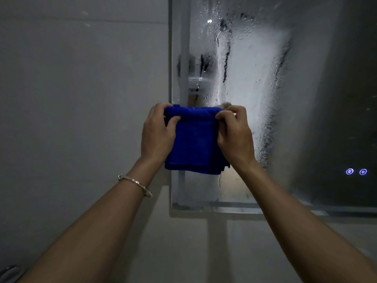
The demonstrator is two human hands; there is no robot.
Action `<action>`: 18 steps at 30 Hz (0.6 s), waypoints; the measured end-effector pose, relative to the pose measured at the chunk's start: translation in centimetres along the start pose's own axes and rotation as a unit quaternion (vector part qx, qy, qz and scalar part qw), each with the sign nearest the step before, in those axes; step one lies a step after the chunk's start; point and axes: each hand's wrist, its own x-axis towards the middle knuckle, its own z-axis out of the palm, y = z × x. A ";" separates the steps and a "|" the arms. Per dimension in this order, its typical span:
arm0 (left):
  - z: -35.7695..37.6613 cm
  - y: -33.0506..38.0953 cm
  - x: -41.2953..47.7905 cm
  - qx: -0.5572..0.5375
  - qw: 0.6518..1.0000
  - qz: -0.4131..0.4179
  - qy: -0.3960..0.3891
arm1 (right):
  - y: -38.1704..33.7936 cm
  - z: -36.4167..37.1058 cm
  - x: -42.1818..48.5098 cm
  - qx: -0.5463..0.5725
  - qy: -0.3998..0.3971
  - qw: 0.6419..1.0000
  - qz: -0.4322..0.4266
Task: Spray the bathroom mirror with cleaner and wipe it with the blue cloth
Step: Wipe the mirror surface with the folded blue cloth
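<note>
I record the folded blue terry cloth [191,144] held up before the foam-streaked rectangular wall mirror [318,119], left hand [157,135] pinching its top corner at nine o'clock, right hand [234,135] at three, fingers clamped on fabric, evidently squaring a pad for wiping.

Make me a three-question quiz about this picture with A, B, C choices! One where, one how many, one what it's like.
1. Where is the blue cloth? A on the floor; B held before the mirror; C on a hook.
2. How many glowing buttons has the mirror? A one; B two; C five.
3. The mirror is: A dry; B cracked; C wet with white spray.
1 B, left hand and right hand pinch its top edge. 2 B, two glow at lower right. 3 C, white spray coats part of it.
</note>
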 end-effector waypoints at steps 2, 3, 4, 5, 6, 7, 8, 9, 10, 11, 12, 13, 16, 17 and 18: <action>0.2 0.1 0.2 0.066 0.998 -0.004 0.009 | 0.0 -0.1 0.5 -0.047 0.001 0.999 -0.017; 0.3 0.2 0.1 0.115 0.993 -0.001 0.025 | 0.0 -0.2 0.7 -0.090 -0.001 0.996 -0.028; 0.2 0.3 0.0 0.162 0.986 0.021 0.043 | -0.1 -0.3 0.8 -0.132 -0.002 0.991 -0.033; 0.2 0.4 -0.3 0.202 0.976 0.062 0.057 | -0.2 -0.3 0.9 -0.165 -0.002 0.986 -0.034; 0.2 0.6 -0.4 0.240 0.963 0.111 0.063 | -0.3 -0.4 1.0 -0.192 -0.001 0.981 -0.036; 0.3 0.7 -0.5 0.276 0.947 0.154 0.056 | -0.4 -0.5 0.9 -0.215 0.001 0.976 -0.042; 0.4 0.7 -0.5 0.305 0.932 0.189 0.042 | -0.5 -0.4 0.9 -0.233 0.002 0.971 -0.053; 0.6 0.6 -0.7 0.326 0.921 0.210 0.027 | -0.7 -0.3 0.8 -0.245 0.000 0.967 -0.065; 0.9 0.4 -0.9 0.339 0.915 0.219 0.013 | -0.8 -0.2 0.6 -0.253 -0.005 0.965 -0.074; 1.2 0.2 -1.4 0.347 0.911 0.221 0.005 | -1.0 0.0 0.2 -0.258 -0.012 0.963 -0.078; 1.6 -0.1 -2.0 0.354 0.910 0.215 -0.003 | -1.2 0.3 -0.3 -0.261 -0.019 0.962 -0.078; 1.9 -0.4 -2.7 0.359 0.911 0.202 -0.015 | -1.3 0.7 -0.9 -0.262 -0.025 0.962 -0.078; 3.2 -1.0 -4.4 0.359 0.920 0.147 -0.047 | -1.8 1.8 -2.6 -0.257 -0.047 0.963 -0.064; 3.5 -1.1 -4.7 0.346 0.926 0.140 -0.051 | -1.9 2.1 -2.9 -0.259 -0.057 0.963 -0.058; 3.8 -1.3 -4.8 0.332 0.931 0.142 -0.054 | -2.0 2.3 -3.1 -0.263 -0.065 0.961 -0.054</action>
